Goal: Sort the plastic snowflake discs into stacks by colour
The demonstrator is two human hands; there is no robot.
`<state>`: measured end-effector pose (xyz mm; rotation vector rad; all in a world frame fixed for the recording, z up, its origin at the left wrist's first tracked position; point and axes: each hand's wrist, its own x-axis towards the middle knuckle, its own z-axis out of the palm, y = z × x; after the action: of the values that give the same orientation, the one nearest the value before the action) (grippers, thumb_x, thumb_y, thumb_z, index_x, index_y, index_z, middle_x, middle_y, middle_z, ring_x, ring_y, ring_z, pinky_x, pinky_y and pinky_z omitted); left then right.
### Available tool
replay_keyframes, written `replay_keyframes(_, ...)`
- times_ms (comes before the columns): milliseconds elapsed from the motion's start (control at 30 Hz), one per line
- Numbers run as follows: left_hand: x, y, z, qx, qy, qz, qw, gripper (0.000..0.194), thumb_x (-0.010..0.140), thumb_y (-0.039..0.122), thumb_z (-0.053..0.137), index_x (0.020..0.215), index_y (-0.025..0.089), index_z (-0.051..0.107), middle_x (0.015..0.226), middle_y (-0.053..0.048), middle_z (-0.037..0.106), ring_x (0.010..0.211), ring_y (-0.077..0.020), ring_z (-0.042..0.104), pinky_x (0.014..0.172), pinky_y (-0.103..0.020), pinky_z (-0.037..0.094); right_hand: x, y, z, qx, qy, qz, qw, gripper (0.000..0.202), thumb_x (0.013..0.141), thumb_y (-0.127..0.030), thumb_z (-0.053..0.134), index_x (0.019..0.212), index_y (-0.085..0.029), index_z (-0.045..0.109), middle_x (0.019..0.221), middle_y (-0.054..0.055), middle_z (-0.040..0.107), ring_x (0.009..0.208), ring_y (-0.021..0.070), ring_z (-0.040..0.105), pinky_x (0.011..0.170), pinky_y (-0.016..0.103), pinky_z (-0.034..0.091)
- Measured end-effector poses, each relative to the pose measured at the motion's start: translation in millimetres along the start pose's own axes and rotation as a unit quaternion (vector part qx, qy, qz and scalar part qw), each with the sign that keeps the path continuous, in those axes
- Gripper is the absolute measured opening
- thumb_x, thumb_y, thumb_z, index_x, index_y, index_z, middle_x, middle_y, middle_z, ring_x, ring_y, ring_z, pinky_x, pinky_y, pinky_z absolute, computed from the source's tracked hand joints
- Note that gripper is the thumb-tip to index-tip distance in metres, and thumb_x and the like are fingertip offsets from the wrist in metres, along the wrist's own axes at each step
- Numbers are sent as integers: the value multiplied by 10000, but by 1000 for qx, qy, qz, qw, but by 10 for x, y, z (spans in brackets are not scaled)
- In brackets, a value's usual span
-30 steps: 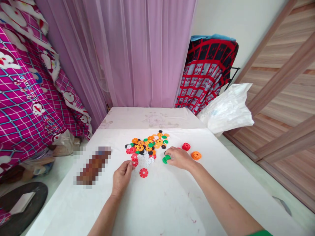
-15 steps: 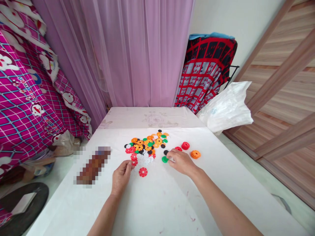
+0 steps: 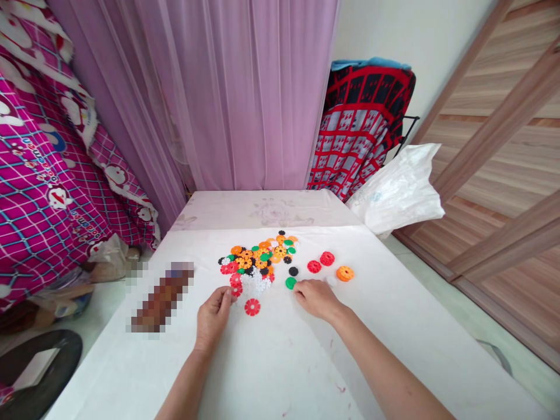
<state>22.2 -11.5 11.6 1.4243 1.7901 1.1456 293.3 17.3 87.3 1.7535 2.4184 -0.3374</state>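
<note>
while the right hand (image 3: 318, 298) curls its fingers at the edge of a green disc (image 3: 290, 283) on the white table (image 3: 262, 373), i cannot tell from my remote seat whether they grip it. just beyond those fingertips lies a black disc (image 3: 293, 271); past the knuckles sit two red pieces (image 3: 327, 258), with an orange stack (image 3: 345, 273) to their right. the left hand (image 3: 214, 308) holds thumb and fingers close together near red discs (image 3: 235, 281); whether it pinches one i cannot tell. ahead of it spreads a mixed pile (image 3: 247, 255); to its right lies a lone red disc (image 3: 252, 307).
</note>
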Motion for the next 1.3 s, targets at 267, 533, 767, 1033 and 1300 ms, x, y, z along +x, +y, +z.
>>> replay_keyframes(267,-6,-20,-5,-2,-5,1,1000,448,813,596,443,932,216,647,753,-37,734,748,-199,693,655,-284,542,62,182,-182,48,11,-4,999,218,820,-187,486,774,-237,693,851,3,725,766,158,620,578,242,295)
replay_keyframes(533,-3,78,-17,-5,0,-12,1000,450,794,603,442,891,218,654,731,-36,728,717,-199,687,632,-283,545,1005,521,-414,14,118,35,992,330,859,-184,485,1143,-237,645,1213,44,647,1088,178,565,876,256,395)
replay_keyframes(767,-25,99,-11,0,8,2,1000,422,798,579,440,866,219,649,687,-18,707,653,-180,669,596,-265,537,1404,508,-330,-9,84,15,996,380,794,-157,572,1156,-247,645,1154,54,677,1107,220,546,893,299,396)
replay_keyframes(1033,-36,152,-11,-10,11,-1,1000,417,795,578,445,851,217,647,675,-18,704,663,-184,675,565,-255,526,1407,577,-301,-9,91,23,996,364,791,-155,551,1132,-231,655,1123,62,680,1053,212,569,869,292,397)
replay_keyframes(1300,-19,80,-15,-2,2,-10,1000,434,804,590,449,901,220,653,725,-25,728,707,-192,688,592,-263,532,709,468,-343,97,130,-36,986,322,795,-260,581,1107,-249,656,1102,27,678,1011,180,589,864,267,414)
